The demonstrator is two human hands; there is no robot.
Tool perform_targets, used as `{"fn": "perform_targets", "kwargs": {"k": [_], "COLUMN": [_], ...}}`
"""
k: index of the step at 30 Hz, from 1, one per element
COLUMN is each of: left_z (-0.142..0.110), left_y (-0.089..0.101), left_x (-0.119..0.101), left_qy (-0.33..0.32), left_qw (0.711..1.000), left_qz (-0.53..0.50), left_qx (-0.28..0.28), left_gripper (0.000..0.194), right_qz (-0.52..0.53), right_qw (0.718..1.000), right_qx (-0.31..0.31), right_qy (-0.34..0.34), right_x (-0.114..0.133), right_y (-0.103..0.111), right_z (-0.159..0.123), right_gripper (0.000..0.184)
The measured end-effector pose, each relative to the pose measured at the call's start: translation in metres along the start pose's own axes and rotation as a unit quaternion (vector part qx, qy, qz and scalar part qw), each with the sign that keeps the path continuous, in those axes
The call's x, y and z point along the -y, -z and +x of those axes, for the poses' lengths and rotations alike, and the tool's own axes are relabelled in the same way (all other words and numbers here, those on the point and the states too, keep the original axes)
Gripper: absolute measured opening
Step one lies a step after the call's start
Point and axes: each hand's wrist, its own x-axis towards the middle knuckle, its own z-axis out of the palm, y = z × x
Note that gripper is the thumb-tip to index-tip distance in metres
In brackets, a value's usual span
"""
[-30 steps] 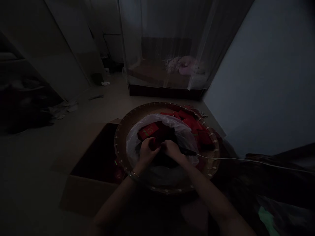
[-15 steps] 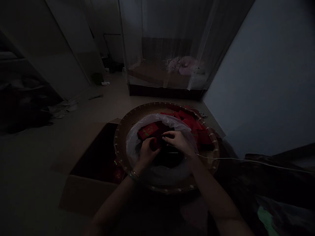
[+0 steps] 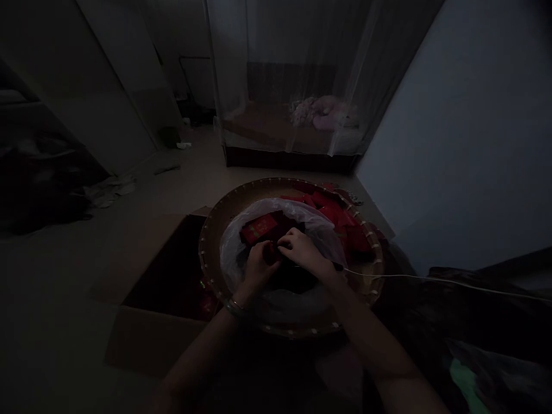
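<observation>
A round woven bamboo tray [image 3: 206, 253] lies in front of me in dim light, with a sheet of clear plastic [image 3: 233, 247] inside it. Over the plastic, my left hand [image 3: 257, 267] is closed around a small red thing [image 3: 270, 251]; its kind is too dark to make out. The bent fingers of my right hand [image 3: 302, 250] pinch at its right side, and what lies between those fingertips is hidden. Just beyond my left hand sits a red box [image 3: 260, 227] with printed lettering. Red packets [image 3: 336, 215] are heaped along the tray's far right side.
An open cardboard box [image 3: 155, 339] with red items inside stands to the left. A thin white cable [image 3: 401, 276] runs right from the tray. Beyond are a netted bed [image 3: 267, 123] and a pale wall [image 3: 466, 138]. Cloth [image 3: 110, 190] lies on the floor at left.
My right hand has moved slightly left, closer to the red thing in my left hand, and its fingers have curled in. My left hand is nearly still.
</observation>
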Motion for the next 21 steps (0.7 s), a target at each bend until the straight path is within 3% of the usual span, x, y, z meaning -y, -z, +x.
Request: {"fn": "perform_targets", "kwargs": {"k": [4,7,15,18,21], "left_z": [0.000,0.001,0.001,0.000,0.000], "left_y": [0.000,0.001,-0.001,-0.002,-0.001], "left_x": [-0.001,-0.003,-0.001,-0.001,-0.001], "left_qy": [-0.001,-0.001,0.007,0.010,0.011], "left_qw": [1.000,1.000,0.999,0.999,1.000], "left_qz": [0.007,0.016,0.023,0.024,0.016], "left_qx": [0.007,0.008,-0.021,-0.022,-0.019], "left_gripper": [0.047,0.045,0.046,0.046,0.045], "right_qz": [-0.053,-0.049,0.129,0.058,-0.038], "right_qw": [0.998,0.998,0.991,0.998,0.998], "right_qx": [0.033,0.021,-0.037,-0.022,0.038], "right_qy": [-0.013,-0.018,0.015,0.018,0.025], "right_x": [0.004,0.007,0.007,0.008,0.011], "right_y": [0.000,-0.002,-0.003,-0.005,-0.006], "right_z": [0.006,0.008,-0.002,-0.005,-0.006], "right_gripper": [0.017,0.021,0.033,0.024,0.026]}}
